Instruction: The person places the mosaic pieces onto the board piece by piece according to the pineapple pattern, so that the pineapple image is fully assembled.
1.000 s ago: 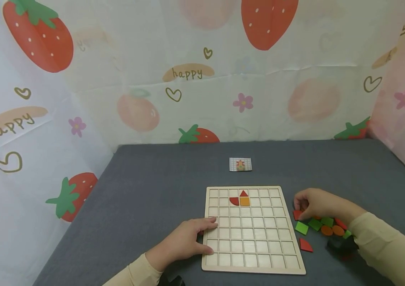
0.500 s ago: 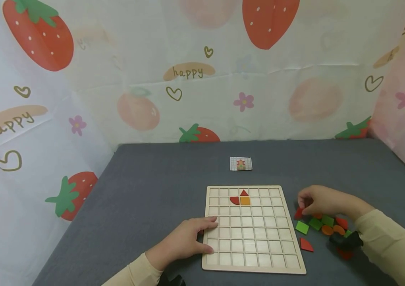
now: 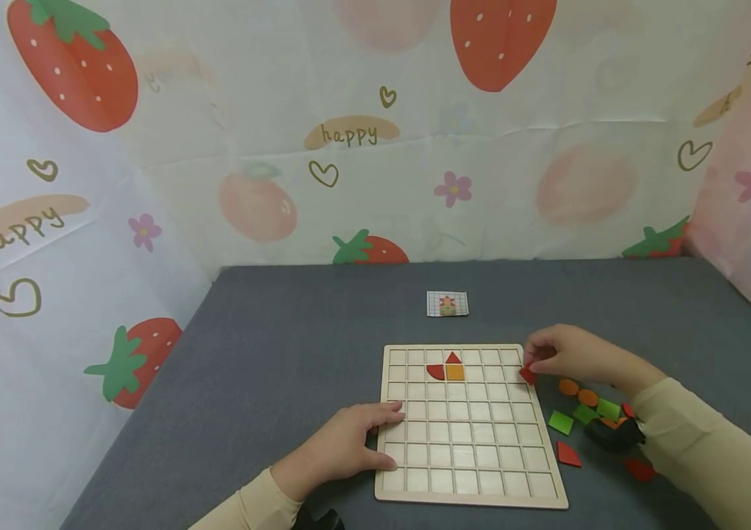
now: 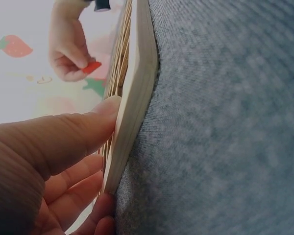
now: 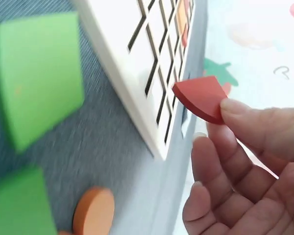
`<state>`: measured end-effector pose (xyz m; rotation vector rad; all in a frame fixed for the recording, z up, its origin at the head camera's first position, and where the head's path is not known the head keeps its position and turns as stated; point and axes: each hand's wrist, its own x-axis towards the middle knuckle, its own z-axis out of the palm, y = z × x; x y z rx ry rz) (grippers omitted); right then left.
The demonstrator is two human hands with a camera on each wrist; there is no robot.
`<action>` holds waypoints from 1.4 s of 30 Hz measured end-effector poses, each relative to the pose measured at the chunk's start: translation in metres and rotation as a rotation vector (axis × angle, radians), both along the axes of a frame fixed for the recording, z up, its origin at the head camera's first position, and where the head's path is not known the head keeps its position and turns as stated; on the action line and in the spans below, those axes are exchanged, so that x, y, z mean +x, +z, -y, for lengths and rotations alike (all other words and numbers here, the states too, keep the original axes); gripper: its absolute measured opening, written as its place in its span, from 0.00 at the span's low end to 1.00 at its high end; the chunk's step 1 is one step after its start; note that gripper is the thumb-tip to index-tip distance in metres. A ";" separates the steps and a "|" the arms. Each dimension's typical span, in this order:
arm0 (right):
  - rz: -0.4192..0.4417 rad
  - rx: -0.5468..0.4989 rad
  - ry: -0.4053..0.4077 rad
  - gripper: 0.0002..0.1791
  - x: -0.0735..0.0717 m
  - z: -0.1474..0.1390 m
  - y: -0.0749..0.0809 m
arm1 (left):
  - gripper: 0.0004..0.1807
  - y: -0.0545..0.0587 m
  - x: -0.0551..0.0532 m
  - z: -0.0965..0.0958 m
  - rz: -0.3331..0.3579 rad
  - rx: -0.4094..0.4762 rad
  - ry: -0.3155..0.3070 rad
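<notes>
My right hand (image 3: pixel 574 355) pinches a red quarter-circle tile (image 5: pixel 203 97) between thumb and index finger, close to the board's upper right edge. My left hand (image 3: pixel 342 443) rests at the left edge of the wooden grid board (image 3: pixel 471 458), its thumb and index fingertips on the rim. Near the top of the grid lie a red triangle tile (image 3: pixel 453 358), an orange square tile (image 3: pixel 455 372) below it, and another red quarter-circle tile (image 3: pixel 436 372) left of the square. In the left wrist view, the thumb (image 4: pixel 73 134) lies against the board's side.
Right of the board lie loose tiles, among them a bright green square (image 3: pixel 561 422), an orange round tile (image 3: pixel 568 387) and a red quarter circle (image 3: pixel 568 454). A small card with a printed grid pattern (image 3: pixel 447 304) lies behind the board on the grey tabletop (image 3: pixel 296 346).
The right hand has picked up the red quarter-circle tile from the pile and carried it left to the board's right edge. The left hand has stayed in place.
</notes>
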<state>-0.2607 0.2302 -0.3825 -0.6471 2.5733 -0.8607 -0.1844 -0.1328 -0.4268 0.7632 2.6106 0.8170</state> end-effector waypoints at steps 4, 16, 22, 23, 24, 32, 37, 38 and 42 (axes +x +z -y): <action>-0.025 -0.008 -0.048 0.01 -0.004 0.012 -0.001 | 0.36 0.000 0.000 0.000 -0.006 -0.004 -0.002; 0.031 -0.066 -0.124 0.02 -0.019 0.043 -0.004 | 0.36 -0.001 -0.001 0.001 -0.008 -0.015 -0.005; 0.035 -0.075 -0.134 0.02 -0.025 0.057 -0.012 | 0.36 -0.001 -0.001 0.001 -0.006 -0.015 -0.007; 0.038 -0.077 -0.139 0.02 -0.025 0.059 -0.013 | 0.36 -0.001 -0.001 0.001 -0.005 -0.015 -0.007; 0.034 -0.076 -0.140 0.03 -0.026 0.061 -0.015 | 0.37 -0.001 -0.001 0.001 -0.004 -0.015 -0.006; 0.047 -0.075 -0.187 0.03 -0.027 0.069 -0.024 | 0.37 0.000 0.000 0.000 -0.013 -0.024 -0.006; 0.124 -0.124 -0.236 0.04 -0.025 0.072 -0.026 | 0.36 -0.001 0.000 0.001 -0.010 -0.022 -0.005; 0.134 -0.128 -0.243 0.04 -0.025 0.072 -0.026 | 0.36 -0.001 0.000 0.001 -0.011 -0.022 -0.005; 0.155 -0.116 -0.261 0.06 -0.024 0.073 -0.026 | 0.36 -0.001 0.000 0.000 -0.016 -0.019 -0.009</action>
